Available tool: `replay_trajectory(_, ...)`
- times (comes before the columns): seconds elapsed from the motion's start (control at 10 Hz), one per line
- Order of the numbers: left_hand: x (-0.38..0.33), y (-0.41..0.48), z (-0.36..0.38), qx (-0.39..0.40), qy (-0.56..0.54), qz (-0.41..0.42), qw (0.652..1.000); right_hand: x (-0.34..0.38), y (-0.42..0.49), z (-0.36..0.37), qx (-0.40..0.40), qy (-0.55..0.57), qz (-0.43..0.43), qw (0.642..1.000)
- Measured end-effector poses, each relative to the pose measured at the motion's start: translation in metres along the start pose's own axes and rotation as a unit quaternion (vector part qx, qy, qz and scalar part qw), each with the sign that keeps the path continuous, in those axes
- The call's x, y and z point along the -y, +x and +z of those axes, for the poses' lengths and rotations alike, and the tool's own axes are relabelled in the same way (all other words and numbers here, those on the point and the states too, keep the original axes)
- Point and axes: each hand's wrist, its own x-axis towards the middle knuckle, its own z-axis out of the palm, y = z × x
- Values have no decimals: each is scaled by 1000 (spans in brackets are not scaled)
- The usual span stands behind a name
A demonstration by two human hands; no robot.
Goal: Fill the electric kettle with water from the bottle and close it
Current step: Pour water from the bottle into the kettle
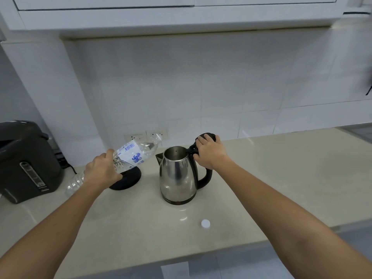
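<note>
Left hand point(101, 170) tilts clear bottle point(128, 157) beside open steel kettle point(178, 174).

Pretty even, soft indoor light, nothing harsh. The kettle point(178, 174) is sharp with bright streaks on its steel, and just in front of it there's a small glare spot on the countertop point(261, 188). Far from the kettle, edges go smeary and bent.

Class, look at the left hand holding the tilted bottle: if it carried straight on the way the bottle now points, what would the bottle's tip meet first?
Probably the kettle: the bottle in the left hand points right, toward its open rim. Depth is unclear, so it might pass behind.
</note>
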Motion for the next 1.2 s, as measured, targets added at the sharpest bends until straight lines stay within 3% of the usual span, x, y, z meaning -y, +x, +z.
replay_trajectory(1.2,-13,-4,-12,14,101,40,994,-3,-1,-2,22,1,-2,1000)
